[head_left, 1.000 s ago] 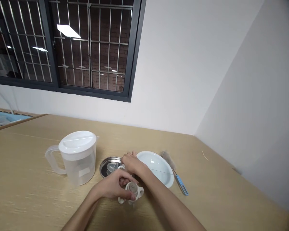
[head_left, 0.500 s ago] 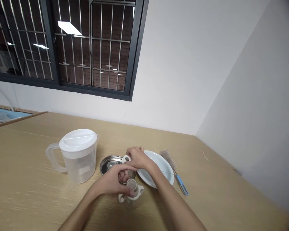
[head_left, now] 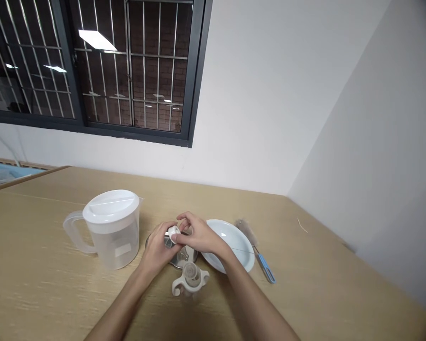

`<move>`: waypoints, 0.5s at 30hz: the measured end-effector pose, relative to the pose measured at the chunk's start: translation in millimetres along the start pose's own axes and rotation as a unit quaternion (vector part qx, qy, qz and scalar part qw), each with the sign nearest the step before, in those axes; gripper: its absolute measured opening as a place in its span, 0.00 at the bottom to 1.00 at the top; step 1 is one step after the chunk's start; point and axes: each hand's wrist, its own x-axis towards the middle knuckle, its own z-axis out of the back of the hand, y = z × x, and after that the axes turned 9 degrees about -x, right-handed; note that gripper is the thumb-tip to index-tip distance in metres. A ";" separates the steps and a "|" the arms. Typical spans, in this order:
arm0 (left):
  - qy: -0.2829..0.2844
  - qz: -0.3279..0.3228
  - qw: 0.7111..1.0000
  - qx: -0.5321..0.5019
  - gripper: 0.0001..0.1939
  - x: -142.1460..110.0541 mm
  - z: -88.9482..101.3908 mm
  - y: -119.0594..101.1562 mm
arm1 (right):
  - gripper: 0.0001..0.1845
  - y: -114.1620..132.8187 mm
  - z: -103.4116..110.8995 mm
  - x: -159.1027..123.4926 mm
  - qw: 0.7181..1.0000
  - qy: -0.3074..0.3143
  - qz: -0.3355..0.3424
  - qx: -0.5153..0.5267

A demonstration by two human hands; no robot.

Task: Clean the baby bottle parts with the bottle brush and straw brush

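Both hands (head_left: 196, 235) pinching white ring (head_left: 174, 233) between them, over metal dish (head_left: 193, 256) (handled bottle (head_left: 192, 276) standing nearby).

The left grip (head_left: 155, 248) and the right grip (head_left: 200, 235) are both bare human hands, fairly narrow, with slender, rounded fingers (head_left: 185, 216). Nails and creases are too small to make out. The left forearm (head_left: 128, 299) is slim and smooth in outline, narrowing toward a slight wrist (head_left: 144, 273) and widening toward the lower edge of the view. The right forearm (head_left: 250, 290) has the same lean, tapering shape, and a longer stretch of it shows. Both forearms are bare over their whole visible length. Elbows, upper arms and the rest of the body lie outside the view.
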 end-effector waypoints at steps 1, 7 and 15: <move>-0.007 0.015 1.000 -0.001 0.22 0.1 -0.9 0.9 | 0.29 0.3 -1.8 1.1 1.000 -0.001 0.001 0.006; -0.060 0.069 0.995 -0.037 0.23 3.8 6.5 4.1 | 0.24 -0.1 0.9 5.9 0.999 -0.020 -0.008 0.033; -0.132 0.123 0.980 -0.082 0.27 8.3 13.5 11.3 | 0.14 -9.0 -8.3 7.7 0.970 0.133 -0.019 -0.203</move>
